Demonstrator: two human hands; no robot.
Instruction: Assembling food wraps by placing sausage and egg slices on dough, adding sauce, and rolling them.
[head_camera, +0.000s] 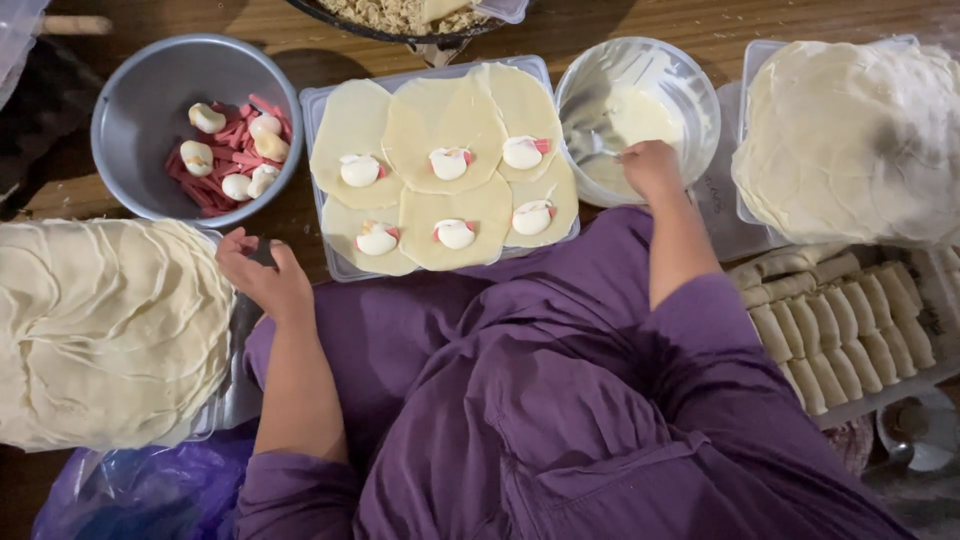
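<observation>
My right hand (650, 168) reaches into a white bowl (690, 85) of pale paste, its fingers closed around what looks like a metal spoon (592, 140). My left hand (262, 275) hovers with loosely spread fingers and holds nothing, between the big stack of round wrappers (105, 330) and a clear tray (325, 100). On that tray lie several round wrappers (445, 120), each topped with a white piece and a pink strip. A grey metal bowl (140, 110) at the upper left contains more white pieces (250, 150) and pink strips (215, 185).
A second stack of wrappers (855, 140) sits on a tray at the upper right. Below it a tray (915, 380) carries rows of finished rolls (850, 330). A dark pan of filling (400, 15) is at the top edge. My lap is covered in purple cloth (560, 400).
</observation>
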